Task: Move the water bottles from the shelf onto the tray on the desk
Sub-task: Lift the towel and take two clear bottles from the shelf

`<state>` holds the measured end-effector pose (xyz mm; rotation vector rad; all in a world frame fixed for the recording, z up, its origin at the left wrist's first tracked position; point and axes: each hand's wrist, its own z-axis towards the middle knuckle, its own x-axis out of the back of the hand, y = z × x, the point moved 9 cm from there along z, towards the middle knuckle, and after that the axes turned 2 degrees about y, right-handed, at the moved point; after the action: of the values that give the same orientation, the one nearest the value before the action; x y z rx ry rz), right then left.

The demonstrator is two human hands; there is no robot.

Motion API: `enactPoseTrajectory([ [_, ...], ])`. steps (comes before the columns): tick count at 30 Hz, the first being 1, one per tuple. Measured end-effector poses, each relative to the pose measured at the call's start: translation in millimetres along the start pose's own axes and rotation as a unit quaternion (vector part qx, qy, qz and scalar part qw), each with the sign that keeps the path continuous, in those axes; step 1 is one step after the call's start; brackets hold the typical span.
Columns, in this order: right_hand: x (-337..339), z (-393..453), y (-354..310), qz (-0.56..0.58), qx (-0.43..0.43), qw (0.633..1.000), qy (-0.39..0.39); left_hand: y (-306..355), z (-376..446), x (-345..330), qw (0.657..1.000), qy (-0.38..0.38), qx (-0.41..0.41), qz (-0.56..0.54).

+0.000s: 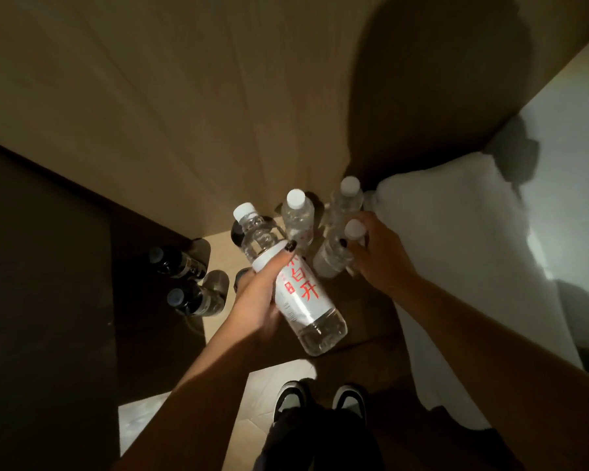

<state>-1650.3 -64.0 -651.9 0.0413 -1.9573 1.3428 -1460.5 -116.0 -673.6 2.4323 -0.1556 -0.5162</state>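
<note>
Left hand (259, 300): fingers curled round labelled bottle (286, 283), dark-painted nail on white label with red characters; clear ribbed plastic, white cap, bottle tilted, lifted off surface. Right hand (378, 256): fingers closed round neck of second bottle (334, 256), just under its white cap. Two more clear bottles (298, 215) upright behind, close together on pale wooden shelf (225, 246). Two dark bottles (184, 280) left, in shadow. White soft pillow (456, 232) right. Tray not in sight.
</note>
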Motion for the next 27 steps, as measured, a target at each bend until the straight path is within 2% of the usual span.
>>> enactPoseTrajectory([
  [7,91.3,-25.5,-86.8,-0.044,0.08,0.995,0.048,43.3,-55.5,-59.2,0.998,-0.048,-0.017,-0.049],
  [11,157.4,-39.8,-154.6,-0.036,0.135,0.987,0.078,85.0,-99.3,-97.6,0.989,-0.086,-0.056,-0.102],
  [16,227.5,-65.8,-233.8,-0.02,0.181,0.978,0.106,118.7,-159.5,-135.2,0.978,-0.115,-0.056,-0.164],
  [21,285.0,-106.1,-307.5,-0.014,0.26,0.951,0.165,126.7,-215.9,-172.4,0.962,-0.148,-0.061,-0.219],
  [24,313.1,-129.0,-347.9,-0.024,0.278,0.942,0.188,128.9,-240.9,-186.7,0.957,-0.14,-0.069,-0.244],
  [27,338.1,-154.3,-383.6,-0.025,0.304,0.931,0.199,133.9,-267.0,-203.1,0.944,-0.163,-0.071,-0.276],
])
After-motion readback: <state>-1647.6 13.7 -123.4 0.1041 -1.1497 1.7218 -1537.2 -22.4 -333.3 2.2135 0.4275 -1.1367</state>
